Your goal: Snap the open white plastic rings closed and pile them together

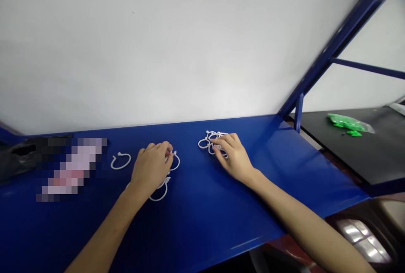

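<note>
My left hand (pixel 152 163) is closed, its thumb and fingertips pinching a white plastic shower curtain ring (pixel 179 163) just over the blue table (pixel 202 214). Below that hand lies another white ring (pixel 158 199), partly covered by it, and the edge of one more peeks out beside the wrist. To its left rests an unfastened white ring (pixel 120 167) with a gap at the top. My right hand (pixel 234 155) reaches over a cluster of several white rings (pixel 204 143), thumb and fingers apart, touching or just above them. Its palm hides part of the cluster.
At the left are a black plastic bag (pixel 19 159) and a blurred pinkish item (pixel 76 165). A white wall (pixel 190 53) backs the table. Blue metal framing (pixel 316 70) rises at right, beyond it a black table (pixel 354 155) with a bag of green pieces (pixel 348 122). A brown stool (pixel 363 231) stands at lower right.
</note>
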The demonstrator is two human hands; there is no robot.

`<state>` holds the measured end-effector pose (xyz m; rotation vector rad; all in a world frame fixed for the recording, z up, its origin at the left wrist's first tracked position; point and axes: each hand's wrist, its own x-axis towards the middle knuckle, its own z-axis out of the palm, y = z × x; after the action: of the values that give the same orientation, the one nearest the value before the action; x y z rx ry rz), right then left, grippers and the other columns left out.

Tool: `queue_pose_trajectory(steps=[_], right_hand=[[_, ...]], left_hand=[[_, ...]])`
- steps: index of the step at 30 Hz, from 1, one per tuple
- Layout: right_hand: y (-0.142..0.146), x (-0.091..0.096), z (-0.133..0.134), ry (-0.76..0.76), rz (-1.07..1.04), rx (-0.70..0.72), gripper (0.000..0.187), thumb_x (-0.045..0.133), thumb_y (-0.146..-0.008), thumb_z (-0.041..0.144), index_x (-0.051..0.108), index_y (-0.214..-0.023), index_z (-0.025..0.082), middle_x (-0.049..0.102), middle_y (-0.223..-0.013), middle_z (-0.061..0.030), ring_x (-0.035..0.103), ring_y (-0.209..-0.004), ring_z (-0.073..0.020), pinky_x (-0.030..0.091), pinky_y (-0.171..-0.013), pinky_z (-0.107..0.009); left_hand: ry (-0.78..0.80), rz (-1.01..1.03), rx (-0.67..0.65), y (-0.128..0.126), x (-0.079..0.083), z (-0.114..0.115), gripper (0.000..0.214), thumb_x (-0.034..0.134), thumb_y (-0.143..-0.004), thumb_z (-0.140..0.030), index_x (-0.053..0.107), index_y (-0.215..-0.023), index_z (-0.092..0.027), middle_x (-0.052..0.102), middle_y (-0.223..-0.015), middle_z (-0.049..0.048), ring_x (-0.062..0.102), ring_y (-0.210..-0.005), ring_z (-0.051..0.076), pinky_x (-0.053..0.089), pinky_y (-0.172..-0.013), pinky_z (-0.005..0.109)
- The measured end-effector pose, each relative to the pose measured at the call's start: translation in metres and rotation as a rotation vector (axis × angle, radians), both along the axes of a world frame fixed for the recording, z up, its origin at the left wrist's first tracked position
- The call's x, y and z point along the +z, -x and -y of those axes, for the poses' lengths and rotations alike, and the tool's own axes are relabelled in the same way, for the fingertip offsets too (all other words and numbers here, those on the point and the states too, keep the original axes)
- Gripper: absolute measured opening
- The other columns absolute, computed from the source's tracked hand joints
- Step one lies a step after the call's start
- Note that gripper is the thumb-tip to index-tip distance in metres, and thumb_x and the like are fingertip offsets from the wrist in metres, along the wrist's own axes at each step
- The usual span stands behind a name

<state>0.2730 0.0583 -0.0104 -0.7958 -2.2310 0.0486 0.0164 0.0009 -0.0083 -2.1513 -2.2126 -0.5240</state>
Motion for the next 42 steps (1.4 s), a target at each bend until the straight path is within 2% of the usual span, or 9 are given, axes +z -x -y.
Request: queue_pose_trajectory(steps=[6,11,16,22,28,32,35,38,42], right_hand=[[0.017,-0.005,0.022,0.173,0.059,0.246,0.031,0.055,-0.099,0.035,0.059,-0.125,0.018,0.068,-0.109,-0.0110,0.062,-0.097,-0.0234,0.054,-0.088,-0.043],[0.022,-0.010,0.029,0.419,-0.190,0.254,0.016,0.055,-0.099,0.027,0.059,-0.112,0.019,0.068,-0.089,-0.0036,0.065,-0.076,-0.0146,0.055,-0.072,-0.028],[0.019,-0.010,0.030,0.350,-0.212,0.310,0.011,0.053,-0.101,0.024,0.062,-0.100,0.019,0.069,-0.091,-0.0054,0.066,-0.080,-0.0160,0.055,-0.074,-0.031],[0.014,-0.005,0.036,0.293,-0.121,0.350,0.018,0.046,-0.103,0.023,0.063,-0.099,0.018,0.067,-0.087,-0.0064,0.063,-0.078,-0.0161,0.054,-0.072,-0.030],[0.014,-0.006,0.026,0.193,-0.063,0.329,0.018,0.046,-0.103,0.021,0.063,-0.108,0.017,0.068,-0.093,-0.0082,0.064,-0.083,-0.0178,0.054,-0.076,-0.032],[0.006,-0.004,0.003,0.108,-0.084,0.115,0.019,0.050,-0.101,0.023,0.067,-0.108,0.020,0.066,-0.105,-0.0096,0.065,-0.096,-0.0201,0.054,-0.083,-0.033],[-0.009,-0.004,-0.021,0.111,-0.114,-0.138,0.019,0.051,-0.100,0.025,0.069,-0.105,0.020,0.066,-0.101,-0.0094,0.064,-0.093,-0.0218,0.053,-0.082,-0.035],[-0.024,-0.007,-0.041,0.155,-0.113,-0.301,0.017,0.054,-0.096,0.023,0.070,-0.101,0.019,0.068,-0.094,-0.0080,0.062,-0.088,-0.0227,0.050,-0.084,-0.038],[-0.035,-0.012,-0.055,0.244,-0.021,-0.423,0.016,0.057,-0.090,0.020,0.071,-0.097,0.018,0.069,-0.087,-0.0061,0.059,-0.084,-0.0222,0.047,-0.083,-0.037]], left_hand=[[0.014,0.544,-0.085,-0.017,0.011,0.006,0.019,0.059,-0.086,-0.041,0.061,-0.092,-0.024,0.072,-0.082,0.0004,0.066,-0.074,0.018,0.050,-0.069,0.032],[0.091,0.894,-0.187,-0.031,0.006,0.012,0.029,0.069,-0.081,-0.047,0.064,-0.099,-0.023,0.073,-0.088,0.0005,0.069,-0.081,0.017,0.054,-0.076,0.031],[0.038,0.973,-0.086,-0.041,-0.003,0.014,0.023,0.072,-0.078,-0.045,0.071,-0.083,-0.022,0.076,-0.089,0.0032,0.070,-0.082,0.020,0.055,-0.076,0.033],[-0.130,0.877,-0.123,-0.050,-0.011,0.020,0.013,0.068,-0.081,-0.037,0.072,-0.079,-0.025,0.075,-0.084,-0.0001,0.069,-0.079,0.018,0.054,-0.078,0.032],[-0.119,0.706,-0.218,-0.042,-0.002,0.017,0.016,0.063,-0.086,-0.039,0.071,-0.087,-0.025,0.075,-0.086,0.0008,0.068,-0.077,0.018,0.054,-0.076,0.032],[-0.124,0.372,-0.248,-0.020,0.002,0.006,0.029,0.048,-0.092,-0.032,0.071,-0.109,-0.025,0.074,-0.107,0.0049,0.065,-0.096,0.022,0.050,-0.093,0.040],[-0.066,0.093,-0.167,0.002,-0.004,-0.003,0.044,0.043,-0.085,-0.017,0.067,-0.122,-0.023,0.068,-0.124,0.0083,0.058,-0.111,0.028,0.046,-0.096,0.046],[0.025,-0.053,-0.128,0.016,-0.013,-0.008,0.045,0.042,-0.086,-0.016,0.069,-0.121,-0.023,0.068,-0.124,0.0086,0.057,-0.110,0.029,0.045,-0.093,0.045],[0.029,-0.092,-0.102,0.022,-0.016,-0.009,0.034,0.042,-0.093,-0.028,0.073,-0.107,-0.026,0.071,-0.113,0.0078,0.058,-0.104,0.029,0.043,-0.086,0.042]])
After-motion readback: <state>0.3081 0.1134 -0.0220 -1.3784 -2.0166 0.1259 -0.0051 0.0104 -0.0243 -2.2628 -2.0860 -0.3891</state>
